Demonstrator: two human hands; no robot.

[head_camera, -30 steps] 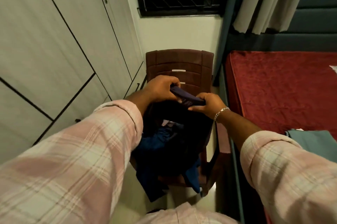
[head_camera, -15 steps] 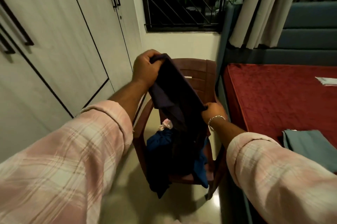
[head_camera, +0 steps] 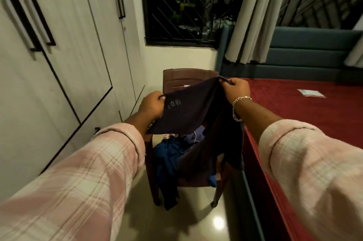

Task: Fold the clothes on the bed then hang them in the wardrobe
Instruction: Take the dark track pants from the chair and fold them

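Two hands now stretch a dark garment point(head_camera: 196, 107) open above the chair point(head_camera: 188, 75), where a second ago it was bunched low; unfolding has begun. The left hand point(head_camera: 151, 105) and right hand point(head_camera: 235, 88) are each closed on its top edge. It hangs limp, with faint lettering.

Both hands point(head_camera: 152, 104) point(head_camera: 236, 88) pinch dark garment point(head_camera: 196, 107). Below grip: chair point(head_camera: 188, 76) heaped with clothes point(head_camera: 169, 154), blocks descent. Right of grip: bed point(head_camera: 294, 107), flat open top. Left of grip: wardrobe point(head_camera: 64, 54) doors shut, narrow floor gap. Above grip: free air
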